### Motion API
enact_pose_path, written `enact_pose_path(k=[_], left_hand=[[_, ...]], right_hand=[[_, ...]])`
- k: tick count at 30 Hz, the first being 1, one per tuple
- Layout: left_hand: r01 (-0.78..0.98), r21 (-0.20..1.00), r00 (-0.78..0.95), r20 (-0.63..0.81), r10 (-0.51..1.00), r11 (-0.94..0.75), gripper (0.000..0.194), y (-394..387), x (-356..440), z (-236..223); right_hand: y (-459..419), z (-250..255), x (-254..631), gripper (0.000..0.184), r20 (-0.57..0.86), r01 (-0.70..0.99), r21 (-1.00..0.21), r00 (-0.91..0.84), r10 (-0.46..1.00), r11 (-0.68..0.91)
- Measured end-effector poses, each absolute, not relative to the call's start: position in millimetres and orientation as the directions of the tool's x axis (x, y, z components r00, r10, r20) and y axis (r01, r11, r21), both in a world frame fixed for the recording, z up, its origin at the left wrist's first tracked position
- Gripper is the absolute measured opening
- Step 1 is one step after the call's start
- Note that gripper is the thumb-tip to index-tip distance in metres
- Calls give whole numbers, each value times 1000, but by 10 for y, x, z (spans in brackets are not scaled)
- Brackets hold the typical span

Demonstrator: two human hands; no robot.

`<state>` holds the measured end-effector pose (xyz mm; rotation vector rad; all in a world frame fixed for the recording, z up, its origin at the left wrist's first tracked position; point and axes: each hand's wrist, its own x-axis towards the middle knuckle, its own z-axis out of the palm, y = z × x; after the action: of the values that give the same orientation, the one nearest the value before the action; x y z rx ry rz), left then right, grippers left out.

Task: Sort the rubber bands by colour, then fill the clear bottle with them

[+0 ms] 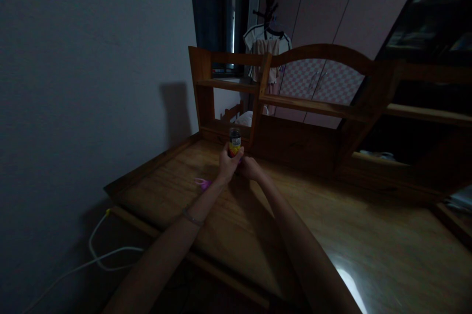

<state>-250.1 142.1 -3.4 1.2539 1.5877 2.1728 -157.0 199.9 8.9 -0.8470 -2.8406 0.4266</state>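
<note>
Both my arms reach out over a wooden desk (332, 235) in a dim room. My left hand (228, 164) is wrapped round a small dark bottle (235, 141) with a yellow and red label, held upright above the desk near its back. My right hand (250, 168) is closed just to the right of it, at the bottle's base, touching the left hand; what its fingers hold is hidden. A thin bracelet sits on my left wrist. A small pink object (202, 183) lies on the desk just left of my left hand.
A wooden shelf unit (317, 107) rises along the desk's back edge. A grey wall (92, 82) stands at the left, and a white cable (99, 255) trails below the desk's left edge. Clothes hang on a rack (269, 43) behind, before pink wardrobe doors.
</note>
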Motion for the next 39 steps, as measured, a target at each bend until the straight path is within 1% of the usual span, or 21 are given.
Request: enact_pose_path(k=[9, 16, 20, 22, 24, 26, 28, 31, 33, 36, 39], left_hand=[[291, 857, -624, 506, 595, -425, 37, 1443, -2513, -54], [283, 862, -624, 498, 602, -420, 37, 1463, -2537, -92], [297, 863, -635, 499, 590, -409, 38, 1456, -2528, -81], [282, 874, -649, 478, 591, -397, 39, 1449, -2520, -71], [260, 883, -651, 459, 604, -391, 39, 1444, -2509, -63], [254, 887, -616, 455, 643, -385, 39, 1443, -2491, -64], [276, 882, -536, 470, 701, -381, 38, 1447, -2465, -75], [362, 849, -407, 515, 755, -384, 36, 1456, -2415, -106], [436, 805, -342, 561, 754, -401, 33, 1456, -2386, -127], [508, 747, -260, 608, 750, -429, 30, 1447, -2362, -151], [531, 733, -232, 607, 760, -424, 31, 1432, -2360, -163]], right_hand=[[1917, 71, -1547, 26, -6, 595, -254, -789, 614, 762], [1824, 106, -1545, 25, -59, 585, -194, -808, 586, 788], [1862, 171, -1486, 22, -45, 577, -181, -814, 579, 797], [1947, 290, -1392, 21, -10, 583, -185, -806, 592, 791], [2050, 477, -1248, 22, 56, 589, -196, -792, 608, 784], [2133, 707, -1074, 29, 147, 581, -215, -776, 614, 785], [2168, 932, -898, 32, 252, 556, -247, -754, 607, 793], [2132, 1178, -699, 25, 466, 424, -370, -685, 560, 827], [2082, 1256, -641, 19, 548, 343, -404, -652, 525, 848], [2023, 1274, -654, 15, 561, 327, -388, -659, 502, 862], [1998, 1240, -710, 11, 505, 353, -375, -697, 509, 857]])
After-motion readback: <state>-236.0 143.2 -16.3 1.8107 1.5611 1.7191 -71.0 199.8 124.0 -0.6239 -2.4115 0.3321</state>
